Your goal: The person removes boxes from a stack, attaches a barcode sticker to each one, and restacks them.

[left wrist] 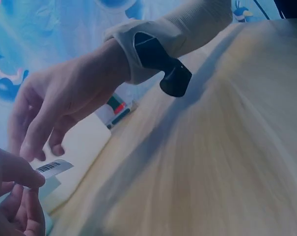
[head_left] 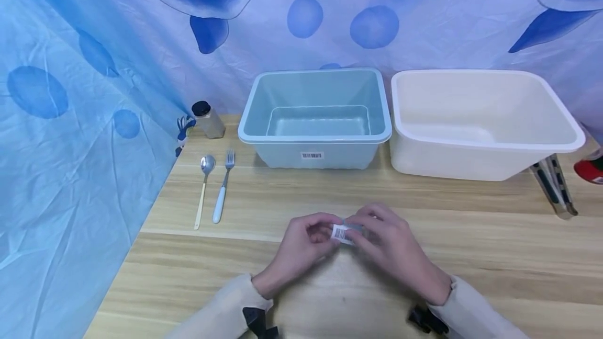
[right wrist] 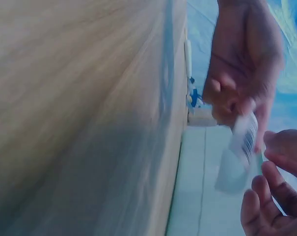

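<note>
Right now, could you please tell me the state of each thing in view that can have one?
Left hand: pinches the barcode label's left end.
Right hand: fingers curled over the label's right side.
Barcode label: held above the table, between both hands.
Blue bin: upright, nothing inside.
White bin: upright, nothing visible inside.
Spoon: lying flat.
Fork: lying flat beside the spoon.
Shaker jar: upright, black cap on.
</note>
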### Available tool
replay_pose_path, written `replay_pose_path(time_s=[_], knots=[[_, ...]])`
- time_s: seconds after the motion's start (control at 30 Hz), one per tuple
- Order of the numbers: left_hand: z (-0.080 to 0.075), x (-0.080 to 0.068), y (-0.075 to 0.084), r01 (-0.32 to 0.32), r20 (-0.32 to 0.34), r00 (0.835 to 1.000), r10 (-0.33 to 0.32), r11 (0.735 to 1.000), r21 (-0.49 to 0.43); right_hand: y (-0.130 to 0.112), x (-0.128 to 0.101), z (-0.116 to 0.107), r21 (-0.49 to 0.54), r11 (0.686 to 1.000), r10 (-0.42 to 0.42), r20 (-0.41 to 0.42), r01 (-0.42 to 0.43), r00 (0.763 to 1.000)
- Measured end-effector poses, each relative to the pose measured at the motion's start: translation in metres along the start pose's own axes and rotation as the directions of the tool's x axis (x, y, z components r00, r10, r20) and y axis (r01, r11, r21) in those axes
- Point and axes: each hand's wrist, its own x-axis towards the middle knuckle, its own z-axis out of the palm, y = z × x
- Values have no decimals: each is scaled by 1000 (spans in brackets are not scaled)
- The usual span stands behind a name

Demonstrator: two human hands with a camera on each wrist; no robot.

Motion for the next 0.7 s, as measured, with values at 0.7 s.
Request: replay_pose_path(time_s=[0.7], knots=[[12,4,9,-25,-113,993,23,1000,-18,-5,8,9,-4,997,73,-49,-73,996]])
